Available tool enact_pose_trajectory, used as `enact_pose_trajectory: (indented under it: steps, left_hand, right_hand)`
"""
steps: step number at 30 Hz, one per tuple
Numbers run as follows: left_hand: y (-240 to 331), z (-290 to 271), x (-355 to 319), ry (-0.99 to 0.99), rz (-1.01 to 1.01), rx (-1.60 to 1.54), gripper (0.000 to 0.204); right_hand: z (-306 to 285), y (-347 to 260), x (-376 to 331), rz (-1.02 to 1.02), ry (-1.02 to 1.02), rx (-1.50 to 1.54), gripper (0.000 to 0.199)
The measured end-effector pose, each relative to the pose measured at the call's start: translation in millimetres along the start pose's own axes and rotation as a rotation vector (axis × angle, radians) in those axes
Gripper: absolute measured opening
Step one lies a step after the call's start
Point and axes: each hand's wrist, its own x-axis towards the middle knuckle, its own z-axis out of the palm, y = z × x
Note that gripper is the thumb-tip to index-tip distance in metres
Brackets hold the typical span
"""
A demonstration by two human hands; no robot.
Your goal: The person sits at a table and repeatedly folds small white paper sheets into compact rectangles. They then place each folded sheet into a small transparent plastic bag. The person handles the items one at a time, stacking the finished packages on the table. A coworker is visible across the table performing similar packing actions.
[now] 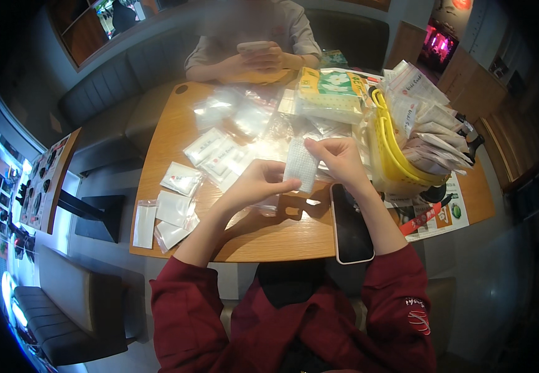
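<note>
White, textured folded cloth [300, 165] pinched between left hand [258, 181] and right hand [339, 156], raised above wooden table [269, 239].

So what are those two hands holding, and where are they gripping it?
A white pad. The right hand pinches its top edge; the left hand pinches its lower left edge.

Both forearms come up from the bottom edge in dark red sleeves pushed back to about the elbows, wrists bare. The left hand [254, 181] angles in from the left, fingers curled with the tips pinched together. The right hand [339, 156] sits a bit higher, thumb and fingers pinched too, knuckles up. The two hands nearly meet at the fingertips.
</note>
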Motion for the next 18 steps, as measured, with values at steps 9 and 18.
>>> enact_pose_trajectory:
  steps: [9, 18]
  left_hand:
    - [-17.4, 1.4, 5.3, 0.002, 0.020, 0.001, 0.034]
    - [-31.2, 5.3, 12.4, 0.148, 0.066, -0.037, 0.033]
  right_hand:
    - [3.3, 6.1, 0.7, 0.119, -0.218, 0.052, 0.028]
    - [5.7, 4.2, -2.7, 0.131, -0.177, 0.142, 0.026]
